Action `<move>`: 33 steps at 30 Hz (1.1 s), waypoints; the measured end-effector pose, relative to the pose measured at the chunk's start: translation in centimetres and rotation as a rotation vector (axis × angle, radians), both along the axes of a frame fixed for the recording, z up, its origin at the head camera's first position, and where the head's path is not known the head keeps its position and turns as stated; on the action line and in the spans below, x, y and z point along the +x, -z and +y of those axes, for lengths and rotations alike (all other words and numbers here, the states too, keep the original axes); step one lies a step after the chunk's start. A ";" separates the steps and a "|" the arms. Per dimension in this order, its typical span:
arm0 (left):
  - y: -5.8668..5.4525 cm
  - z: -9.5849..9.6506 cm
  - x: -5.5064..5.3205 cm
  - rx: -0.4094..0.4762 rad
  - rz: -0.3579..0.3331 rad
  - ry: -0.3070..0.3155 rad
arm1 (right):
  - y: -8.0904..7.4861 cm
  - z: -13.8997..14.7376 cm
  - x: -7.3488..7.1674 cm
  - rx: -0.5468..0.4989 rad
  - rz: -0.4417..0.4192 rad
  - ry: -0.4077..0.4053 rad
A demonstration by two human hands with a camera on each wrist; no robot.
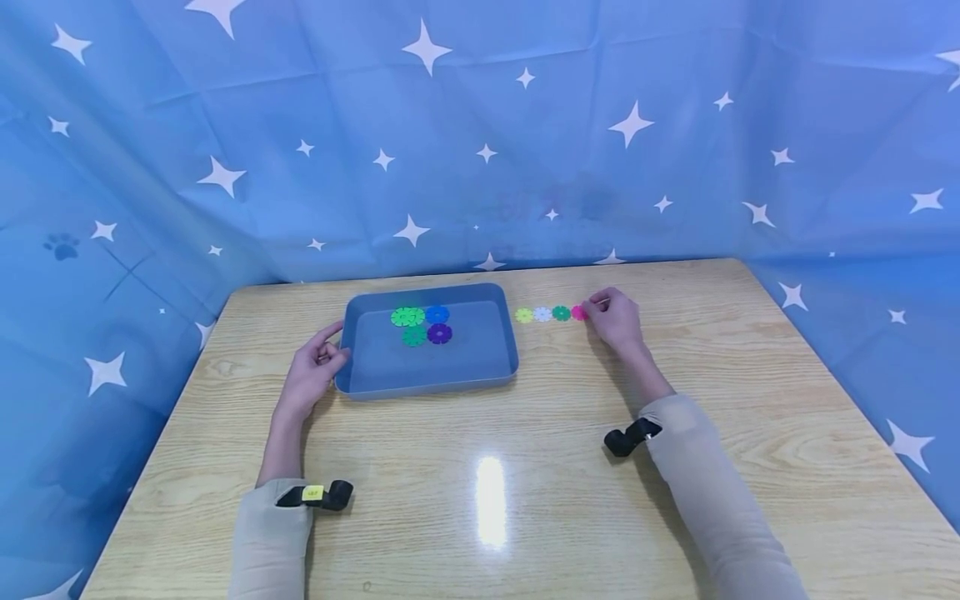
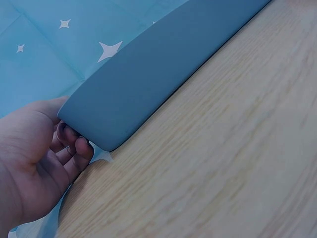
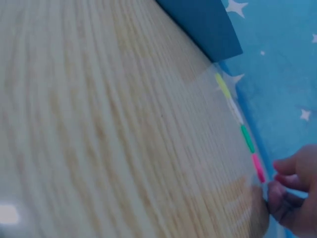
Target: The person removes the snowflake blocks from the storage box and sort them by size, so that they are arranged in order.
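Note:
A blue-grey tray [image 1: 420,387] lies on the table with several plastic snowflake discs in it: overlapping light green discs [image 1: 407,317], a blue disc [image 1: 437,314], a green disc [image 1: 415,336] and a purple disc [image 1: 439,333]. My left hand [image 1: 311,375] holds its left end, thumb at the rim and the other fingers curled against the outer wall [image 2: 129,94]. Right of the tray runs a row of a yellow disc [image 1: 523,315], a white disc [image 1: 542,314], a dark green disc [image 1: 561,313] and a pink disc [image 1: 578,312]. My right hand [image 1: 617,318] pinches the pink disc's right edge.
The wooden table [image 1: 420,483] ends at the back against a blue curtain [image 1: 337,108] with white stars. Black wrist cameras sit on the left sleeve [image 1: 270,542] and the right sleeve [image 1: 712,475]. A light reflection shows on the tabletop near the front.

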State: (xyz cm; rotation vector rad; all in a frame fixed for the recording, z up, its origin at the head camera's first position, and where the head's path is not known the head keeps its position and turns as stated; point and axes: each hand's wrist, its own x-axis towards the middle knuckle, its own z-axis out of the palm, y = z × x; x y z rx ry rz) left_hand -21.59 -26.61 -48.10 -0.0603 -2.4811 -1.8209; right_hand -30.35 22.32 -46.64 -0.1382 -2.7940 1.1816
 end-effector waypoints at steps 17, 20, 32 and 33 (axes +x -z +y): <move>0.1 0.0 -0.1 0.005 -0.005 -0.003 | -1.7 -2.7 0.4 -0.114 0.064 -0.072; 0.2 -0.1 -0.2 0.010 -0.003 -0.002 | -2.1 -3.7 0.5 -0.133 0.080 -0.101; 0.1 -0.1 -0.1 0.017 0.002 0.006 | -3.2 -8.3 0.9 -0.182 0.156 -0.219; 0.1 -0.1 -0.1 0.017 0.003 0.006 | -3.2 -8.6 0.9 -0.183 0.164 -0.232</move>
